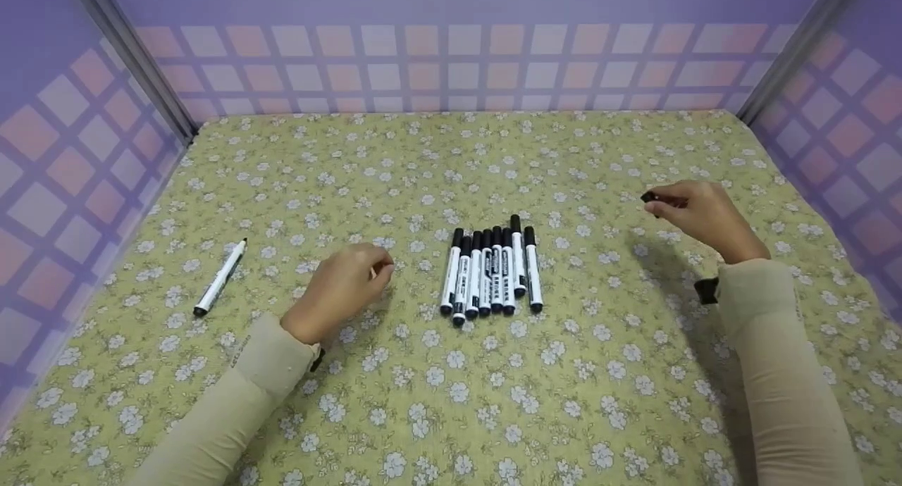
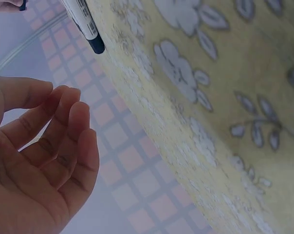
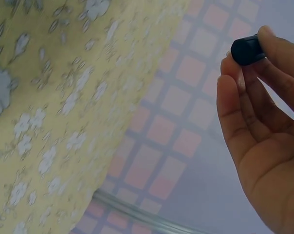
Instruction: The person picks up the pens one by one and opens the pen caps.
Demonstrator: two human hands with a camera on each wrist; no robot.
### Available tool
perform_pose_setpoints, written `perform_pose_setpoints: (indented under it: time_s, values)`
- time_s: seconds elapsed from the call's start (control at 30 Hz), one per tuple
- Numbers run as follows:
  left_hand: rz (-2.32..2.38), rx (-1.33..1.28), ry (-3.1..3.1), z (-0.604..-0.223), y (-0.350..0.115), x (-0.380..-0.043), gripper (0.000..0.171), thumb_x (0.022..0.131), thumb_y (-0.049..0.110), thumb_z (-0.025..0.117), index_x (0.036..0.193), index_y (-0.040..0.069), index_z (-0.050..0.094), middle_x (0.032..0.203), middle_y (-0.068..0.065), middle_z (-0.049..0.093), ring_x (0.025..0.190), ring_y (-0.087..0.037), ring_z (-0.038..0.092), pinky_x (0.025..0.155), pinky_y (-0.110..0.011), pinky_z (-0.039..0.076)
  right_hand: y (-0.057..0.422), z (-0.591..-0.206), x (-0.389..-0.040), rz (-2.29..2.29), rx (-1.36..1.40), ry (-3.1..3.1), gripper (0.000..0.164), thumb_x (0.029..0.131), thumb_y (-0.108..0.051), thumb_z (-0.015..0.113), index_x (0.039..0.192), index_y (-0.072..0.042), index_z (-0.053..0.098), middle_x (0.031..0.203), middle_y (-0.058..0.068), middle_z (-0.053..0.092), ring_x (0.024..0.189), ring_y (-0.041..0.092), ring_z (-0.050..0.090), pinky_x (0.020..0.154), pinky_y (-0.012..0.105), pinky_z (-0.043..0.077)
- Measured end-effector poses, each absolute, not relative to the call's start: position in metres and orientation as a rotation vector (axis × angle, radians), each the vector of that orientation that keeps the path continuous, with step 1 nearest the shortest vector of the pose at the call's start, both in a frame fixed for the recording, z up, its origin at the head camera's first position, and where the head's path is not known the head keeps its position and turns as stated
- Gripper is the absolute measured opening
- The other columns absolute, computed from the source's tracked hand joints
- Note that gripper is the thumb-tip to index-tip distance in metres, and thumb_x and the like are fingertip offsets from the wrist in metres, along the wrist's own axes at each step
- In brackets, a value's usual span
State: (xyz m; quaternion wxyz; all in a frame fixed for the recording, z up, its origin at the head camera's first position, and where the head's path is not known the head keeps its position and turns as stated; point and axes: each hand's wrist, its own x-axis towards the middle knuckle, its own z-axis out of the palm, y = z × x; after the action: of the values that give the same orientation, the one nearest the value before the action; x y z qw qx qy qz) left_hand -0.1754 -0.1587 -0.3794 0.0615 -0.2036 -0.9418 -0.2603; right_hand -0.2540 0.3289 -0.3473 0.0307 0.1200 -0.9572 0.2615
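Over the right part of the table, my right hand [image 1: 707, 215] is raised and pinches a small black marker cap [image 3: 246, 50] between thumb and fingertips. My left hand [image 1: 342, 283] hovers left of the middle, fingers loosely curled with nothing in them, as the left wrist view confirms. Farther left lies a lone white marker [image 1: 221, 277], its narrow bare tip pointing away and its black end toward me. Between the hands, several capped white markers [image 1: 485, 278] lie side by side in an uneven row, black caps at the far end.
A yellow-green floral cloth [image 1: 423, 415] covers the table. Purple walls with pink and white squares [image 1: 465, 70] enclose the back and both sides, joined by grey corner posts [image 1: 137, 56].
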Motion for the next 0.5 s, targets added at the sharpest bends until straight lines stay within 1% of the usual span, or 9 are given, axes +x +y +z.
perform_pose_setpoints:
  time_s: [0.1,0.17,0.23,0.4,0.5]
  values:
    - [-0.777,-0.62,-2.861,-0.381,-0.155,-0.174,0.017,0.095,0.012,0.057,0.091,0.007,0.073,0.087,-0.003,0.068,0.067,-0.012,0.056,0.057,-0.029,0.045,0.338,-0.348,-0.254,0.841,0.287,-3.005,0.049,0.096,-0.034,0.057,0.129,0.002,0.059,0.112,0.025,0.066,0.095,0.033,0.066,0.083,0.05,0.052]
    - [-0.76,-0.62,-2.871,-0.381,-0.153,-0.174,0.017,0.095,0.012,0.057,0.092,0.007,0.073,0.087,-0.004,0.068,0.068,-0.012,0.057,0.058,-0.029,0.046,0.344,-0.35,-0.255,0.873,0.227,-3.037,0.052,0.097,-0.037,0.056,0.131,0.002,0.057,0.116,0.027,0.064,0.102,0.039,0.063,0.087,0.055,0.049]
    - [-0.745,-0.628,-2.873,-0.382,-0.151,-0.173,0.017,0.095,0.012,0.057,0.093,0.006,0.072,0.086,-0.004,0.068,0.067,-0.013,0.057,0.057,-0.029,0.046,0.349,-0.351,-0.255,0.871,0.188,-3.06,0.054,0.097,-0.039,0.055,0.131,0.002,0.057,0.118,0.027,0.063,0.105,0.041,0.062,0.088,0.056,0.048]
    - [-0.747,-0.657,-2.86,-0.385,-0.148,-0.172,0.016,0.094,0.011,0.057,0.092,0.005,0.072,0.083,-0.004,0.065,0.066,-0.012,0.054,0.057,-0.027,0.045,0.362,-0.356,-0.258,0.838,0.141,-3.087,0.052,0.097,-0.037,0.055,0.129,0.004,0.058,0.118,0.03,0.063,0.103,0.043,0.062,0.086,0.057,0.048]
    - [-0.754,-0.674,-2.859,-0.385,-0.147,-0.172,0.016,0.094,0.011,0.057,0.091,0.005,0.072,0.083,-0.004,0.065,0.065,-0.012,0.053,0.056,-0.026,0.045,0.368,-0.359,-0.259,0.837,0.117,-3.104,0.056,0.096,-0.04,0.056,0.129,0.005,0.058,0.117,0.03,0.063,0.102,0.043,0.062,0.086,0.058,0.048]
